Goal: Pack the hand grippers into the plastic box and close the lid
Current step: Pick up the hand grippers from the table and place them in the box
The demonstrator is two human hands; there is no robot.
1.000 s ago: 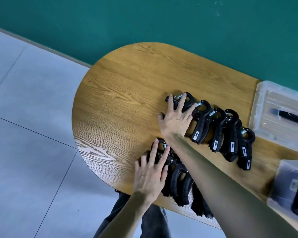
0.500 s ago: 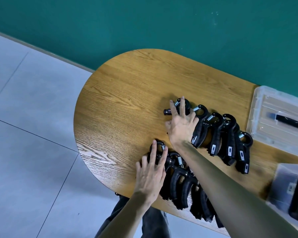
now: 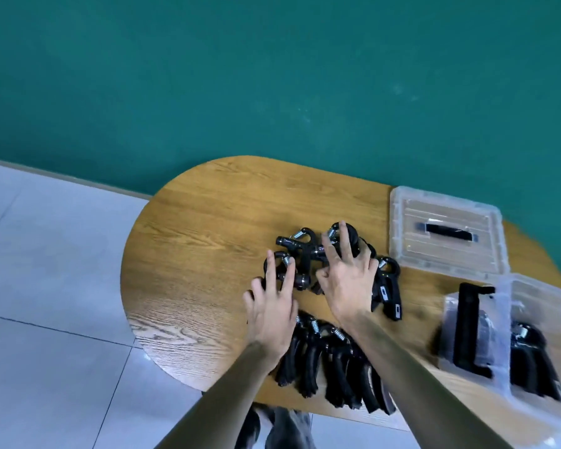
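Hand grippers [image 3: 308, 254] lie bunched on the bench [image 3: 208, 254], left of the plastic box [image 3: 531, 319]. Both the left hand [image 3: 272, 306] and right hand [image 3: 347, 286] press spread fingers on them. Likely rigid and tangle-prone; best grasped by the handles.

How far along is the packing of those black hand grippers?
Barely begun. The plastic box at right already holds some grippers. Both the left hand and right hand gather the far cluster; a near row waits. The lid lies apart.
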